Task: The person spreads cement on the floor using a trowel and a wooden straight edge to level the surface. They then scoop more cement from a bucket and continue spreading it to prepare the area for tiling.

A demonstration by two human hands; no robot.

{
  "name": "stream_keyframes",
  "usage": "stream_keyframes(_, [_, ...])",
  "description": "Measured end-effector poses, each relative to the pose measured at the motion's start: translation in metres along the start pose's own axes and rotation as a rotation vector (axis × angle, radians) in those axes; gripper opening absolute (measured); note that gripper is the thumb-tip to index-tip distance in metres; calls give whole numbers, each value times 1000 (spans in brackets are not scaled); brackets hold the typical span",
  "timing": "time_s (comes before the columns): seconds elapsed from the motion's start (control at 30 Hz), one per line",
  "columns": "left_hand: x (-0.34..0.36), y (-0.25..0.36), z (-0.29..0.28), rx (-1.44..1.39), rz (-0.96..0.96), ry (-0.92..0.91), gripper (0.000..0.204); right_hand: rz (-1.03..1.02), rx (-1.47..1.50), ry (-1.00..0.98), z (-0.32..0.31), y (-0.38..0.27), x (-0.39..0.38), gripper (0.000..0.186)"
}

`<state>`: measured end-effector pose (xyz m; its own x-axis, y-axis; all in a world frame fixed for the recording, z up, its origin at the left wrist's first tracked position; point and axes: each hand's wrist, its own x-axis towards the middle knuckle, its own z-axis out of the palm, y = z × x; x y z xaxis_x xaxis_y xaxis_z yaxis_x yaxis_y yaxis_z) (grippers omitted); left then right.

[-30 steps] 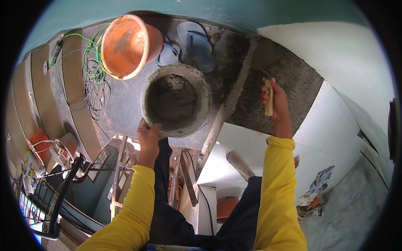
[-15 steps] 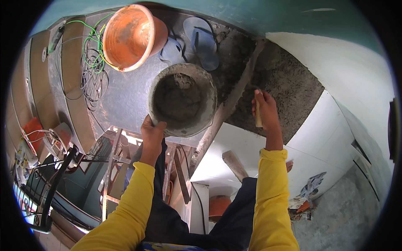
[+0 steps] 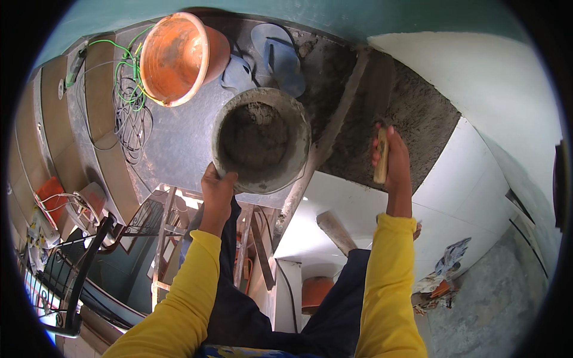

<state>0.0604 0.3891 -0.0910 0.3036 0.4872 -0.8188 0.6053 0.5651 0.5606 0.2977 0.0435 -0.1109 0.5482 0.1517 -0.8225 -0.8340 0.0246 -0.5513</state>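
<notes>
My left hand (image 3: 218, 194) grips the near rim of a round, mortar-caked bucket (image 3: 301, 134), fingers curled beneath the edge and thumb on top. Wet grey mortar (image 3: 253, 143) lies inside it, with a lump at the far side. To the right, my right hand (image 3: 395, 156) is closed round the wooden handle of a trowel (image 3: 381, 158) over a bed of grey mortar (image 3: 421, 104). The trowel's blade blends into the dark mortar and is hard to make out. A smoother strip runs away from the hand toward the wall.
An orange bucket (image 3: 218, 56) lies tipped beyond mine, beside blue flip-flops (image 3: 285, 65). Coiled cables (image 3: 131, 122) and an angle grinder (image 3: 75, 68) lie by steps at left. White tiles (image 3: 456, 170) border the mortar. A ladder (image 3: 164, 238) and black railing (image 3: 89, 268) stand lower left.
My right hand has shifted slightly right and nearer, turning the trowel handle into fuller view. A smoother strip now shows in the mortar. The left hand stays on the bucket rim.
</notes>
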Motion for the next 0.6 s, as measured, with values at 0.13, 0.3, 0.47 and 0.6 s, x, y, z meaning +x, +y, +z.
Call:
stream_keyframes(0.13, [-3, -4, -6, 13, 44, -9, 36, -132, -429, 203, -12, -6, -53, 46])
stream_keyframes(0.3, [-2, -7, -4, 22, 16, -28, 35, -687, -1529, 408, -33, -29, -46, 42])
stream_keyframes(0.47, [-2, -11, -6, 37, 14, -14, 33, -489, -1768, 356, -21, -94, 2, 42])
stream_keyframes(0.6, [-1, -15, -9, 37, 15, -14, 32, -348, -1694, 312, -41, -102, 4, 49])
